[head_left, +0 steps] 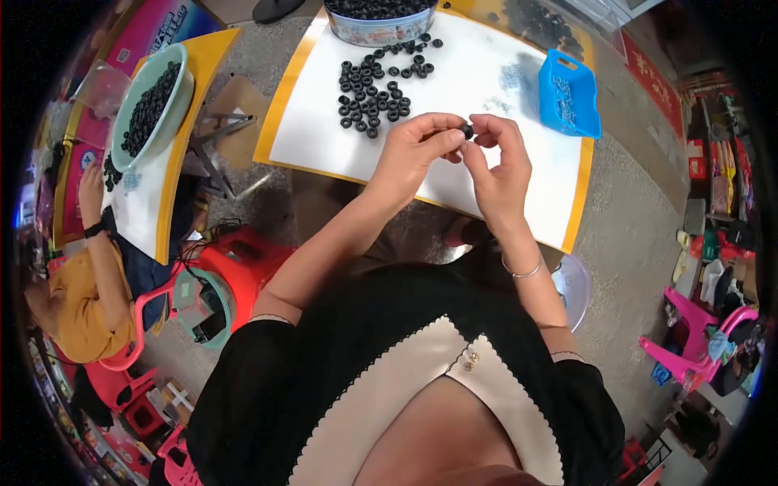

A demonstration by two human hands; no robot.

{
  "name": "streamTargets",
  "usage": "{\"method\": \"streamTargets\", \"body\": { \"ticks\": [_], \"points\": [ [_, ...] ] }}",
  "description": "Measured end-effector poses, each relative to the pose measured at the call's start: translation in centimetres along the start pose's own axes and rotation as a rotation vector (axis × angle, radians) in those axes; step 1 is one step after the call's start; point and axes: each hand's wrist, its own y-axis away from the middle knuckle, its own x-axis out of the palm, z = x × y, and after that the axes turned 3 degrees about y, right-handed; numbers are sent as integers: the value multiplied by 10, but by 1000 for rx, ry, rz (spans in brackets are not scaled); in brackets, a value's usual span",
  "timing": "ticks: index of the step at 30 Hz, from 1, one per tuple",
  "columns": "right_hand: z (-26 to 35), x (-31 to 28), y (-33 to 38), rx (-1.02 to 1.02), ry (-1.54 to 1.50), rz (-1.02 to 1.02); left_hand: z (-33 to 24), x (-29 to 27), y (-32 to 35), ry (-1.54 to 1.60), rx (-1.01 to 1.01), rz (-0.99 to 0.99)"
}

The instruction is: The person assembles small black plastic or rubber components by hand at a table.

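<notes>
Above the near edge of the white table my two hands meet. My left hand (415, 155) pinches a small round black part (467, 131) between thumb and fingertips. Close against it from the right is my right hand (500, 166), its thumb and fingers curled together at the part; whatever tiny thing they may hold is too small to make out. Loose black ring-shaped parts (373, 94) lie scattered left of and beyond my hands. To the right stands a blue tray (554, 113) with small silvery pieces in it, and more such pieces (510, 77) lie on the white surface beside it.
A tin tub (381, 31) full of black parts stands at the table's far edge. On the left, another person's hand (91, 190) rests at a second table with a pale green basin (185, 89) of black parts. A red stool (243, 263) and a green basket (194, 296) stand below.
</notes>
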Motion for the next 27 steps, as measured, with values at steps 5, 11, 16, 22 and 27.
{"method": "streamTargets", "body": {
  "ticks": [5,11,16,22,27],
  "points": [
    [7,-7,23,113,-298,-99,4,-2,10,331,-115,81],
    [-10,-25,39,211,-269,-114,8,3,18,443,-191,161],
    [-34,-31,46,275,-14,-79,19,-12,15,401,-206,34],
    [-73,-40,34,60,523,-111,38,-28,7,401,-215,-25],
    [-93,-32,3,162,513,-134,46,-35,2,434,-214,20]
  ]
}}
